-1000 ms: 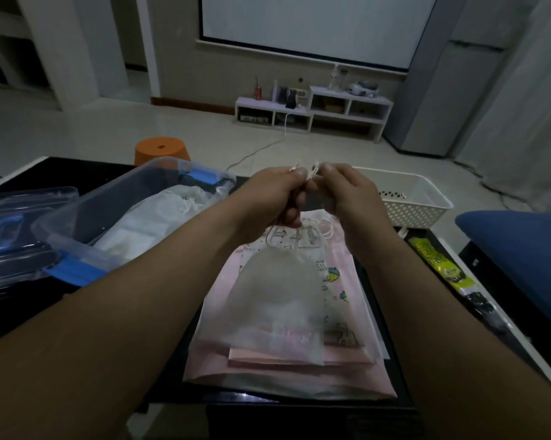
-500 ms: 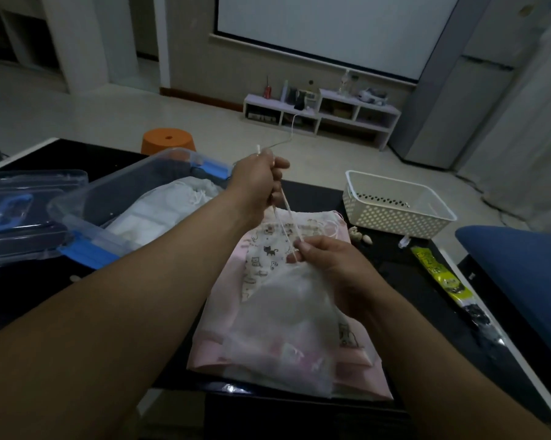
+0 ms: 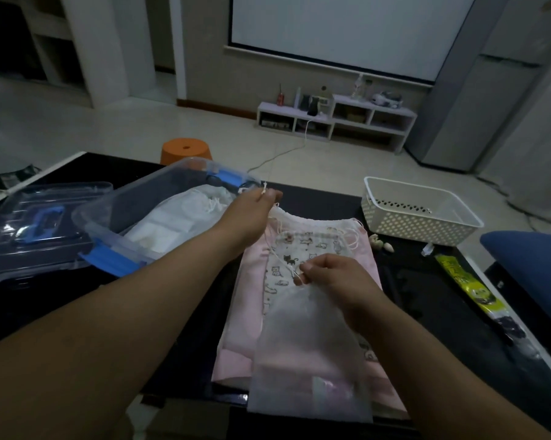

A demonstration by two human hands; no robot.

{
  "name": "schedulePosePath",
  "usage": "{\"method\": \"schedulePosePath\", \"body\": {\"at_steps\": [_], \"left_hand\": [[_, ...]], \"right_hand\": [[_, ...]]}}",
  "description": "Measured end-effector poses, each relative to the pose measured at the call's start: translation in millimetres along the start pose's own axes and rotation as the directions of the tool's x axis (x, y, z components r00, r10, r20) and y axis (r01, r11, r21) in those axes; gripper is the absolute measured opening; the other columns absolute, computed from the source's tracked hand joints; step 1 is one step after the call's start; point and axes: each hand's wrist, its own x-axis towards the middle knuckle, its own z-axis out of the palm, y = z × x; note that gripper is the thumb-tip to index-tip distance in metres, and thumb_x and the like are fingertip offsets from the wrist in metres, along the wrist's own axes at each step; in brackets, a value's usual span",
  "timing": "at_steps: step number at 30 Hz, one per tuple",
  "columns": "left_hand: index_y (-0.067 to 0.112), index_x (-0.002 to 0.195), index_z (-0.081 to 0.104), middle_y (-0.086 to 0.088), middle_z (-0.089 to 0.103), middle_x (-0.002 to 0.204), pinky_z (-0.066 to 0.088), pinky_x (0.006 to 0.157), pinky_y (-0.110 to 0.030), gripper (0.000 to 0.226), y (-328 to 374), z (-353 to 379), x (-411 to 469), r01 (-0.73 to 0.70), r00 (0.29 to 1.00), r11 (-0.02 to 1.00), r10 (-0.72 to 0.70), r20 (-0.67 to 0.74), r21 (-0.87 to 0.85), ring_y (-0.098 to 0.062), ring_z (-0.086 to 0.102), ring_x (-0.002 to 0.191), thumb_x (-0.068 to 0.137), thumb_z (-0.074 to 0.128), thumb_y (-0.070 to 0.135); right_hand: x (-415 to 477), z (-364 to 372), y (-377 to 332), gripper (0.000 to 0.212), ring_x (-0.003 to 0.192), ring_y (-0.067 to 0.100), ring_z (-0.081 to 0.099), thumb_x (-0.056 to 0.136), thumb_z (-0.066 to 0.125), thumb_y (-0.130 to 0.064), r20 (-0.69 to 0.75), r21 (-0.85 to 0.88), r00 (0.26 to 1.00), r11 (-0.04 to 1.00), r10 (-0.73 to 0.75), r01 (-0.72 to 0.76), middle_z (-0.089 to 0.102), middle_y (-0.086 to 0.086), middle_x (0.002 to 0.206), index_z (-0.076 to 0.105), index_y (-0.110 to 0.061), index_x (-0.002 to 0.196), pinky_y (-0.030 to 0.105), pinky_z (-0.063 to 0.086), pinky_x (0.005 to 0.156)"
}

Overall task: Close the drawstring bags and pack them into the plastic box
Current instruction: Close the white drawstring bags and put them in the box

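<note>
Drawstring bag (image 3: 309,354) (thin, translucent white) lies nearest on a pink bag stack (image 3: 252,281) on the black tabletop (image 3: 426,296). Right hand (image 3: 334,281) fingers pinch its gathered neck; left hand (image 3: 252,211) fingers clamp the white cord (image 3: 275,249) pulled out toward the clear plastic box (image 3: 134,211), which holds white bags. A white basket (image 3: 420,214) sits farther right.

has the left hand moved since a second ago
Yes. The left hand has pulled away from the right hand, going left toward the plastic box with the cord.
</note>
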Motion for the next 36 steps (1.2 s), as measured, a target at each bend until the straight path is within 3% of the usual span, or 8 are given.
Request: {"method": "schedulePosePath", "body": {"at_steps": [4,11,16,19,24,28,31,36], "left_hand": [[0.021,0.138,0.065,0.006,0.060,0.140,0.038,0.098,-0.026,0.042,-6,-6,9,0.000,1.000,1.000,0.000,-0.012,-0.020,-0.008,0.054,0.124,0.111,0.035,0.031],[0.022,0.127,0.070,0.005,0.064,0.134,0.043,0.097,-0.026,0.043,-3,-14,16,-0.031,1.000,0.996,0.031,0.000,-0.080,-0.010,0.056,0.124,0.113,0.032,0.036],[0.021,0.131,0.067,0.005,0.066,0.131,0.045,0.101,-0.034,0.045,24,-11,20,-0.043,0.999,0.958,0.051,0.020,-0.283,-0.012,0.056,0.124,0.114,0.029,0.037],[0.021,0.133,0.065,0.005,0.067,0.128,0.046,0.100,-0.036,0.045,29,-2,21,-0.032,0.998,0.951,0.045,0.038,-0.308,-0.012,0.058,0.120,0.114,0.029,0.038],[0.021,0.137,0.063,0.005,0.067,0.131,0.046,0.106,-0.041,0.045,35,24,18,-0.004,0.994,0.951,0.037,0.100,-0.309,-0.015,0.057,0.124,0.114,0.028,0.038],[0.020,0.136,0.063,0.005,0.069,0.127,0.046,0.106,-0.042,0.044,31,35,21,0.027,0.996,0.956,0.001,0.095,-0.293,-0.014,0.059,0.120,0.114,0.029,0.038],[0.021,0.137,0.063,0.006,0.070,0.125,0.047,0.105,-0.042,0.045,30,41,23,0.024,0.994,0.963,0.006,0.109,-0.268,-0.013,0.060,0.118,0.114,0.029,0.038],[0.020,0.135,0.064,0.005,0.073,0.121,0.048,0.107,-0.046,0.045,30,32,28,0.037,0.998,0.948,-0.017,0.065,-0.315,-0.016,0.065,0.114,0.114,0.029,0.038]], "right_hand": [[8,9,-4,0.024,0.079,0.017,0.071,0.100,0.067,-0.016,-0.032,-0.028,0.999,0.999,-0.024,0.023,0.080,0.004,0.084,0.077,-0.006,0.081,0.034,0.050,0.077],[19,17,-9,0.024,0.094,0.020,0.072,0.097,0.071,-0.016,-0.040,-0.018,0.999,1.000,0.012,-0.013,0.080,0.002,0.085,0.080,-0.005,0.078,0.034,0.052,0.086],[13,6,-16,0.028,0.086,0.022,0.069,0.095,0.072,-0.011,0.075,0.032,0.997,0.999,0.010,-0.012,0.076,0.005,0.081,0.079,-0.010,0.068,0.031,0.052,0.083],[1,-4,-22,0.025,0.087,0.026,0.071,0.099,0.069,-0.015,0.161,-0.003,0.987,1.000,-0.012,0.013,0.077,0.012,0.089,0.081,-0.009,0.077,0.036,0.055,0.086],[-16,-15,-27,0.026,0.086,0.011,0.075,0.102,0.064,-0.018,0.278,-0.083,0.961,0.996,-0.012,0.036,0.080,0.000,0.093,0.080,-0.005,0.087,0.030,0.056,0.084],[-19,-25,-24,0.027,0.103,0.024,0.072,0.102,0.064,-0.018,0.304,-0.036,0.952,0.998,-0.043,0.057,0.079,0.008,0.101,0.080,-0.011,0.082,0.046,0.055,0.102],[-17,-28,-23,0.025,0.096,0.026,0.070,0.102,0.065,-0.018,0.340,0.001,0.940,0.999,-0.043,0.045,0.075,0.019,0.099,0.079,-0.006,0.085,0.048,0.056,0.100],[-11,-30,-21,0.040,0.113,0.046,0.067,0.101,0.063,-0.016,0.356,0.136,0.934,0.990,-0.006,-0.046,0.068,0.032,0.123,0.062,0.019,0.119,0.055,0.050,0.110]]}}
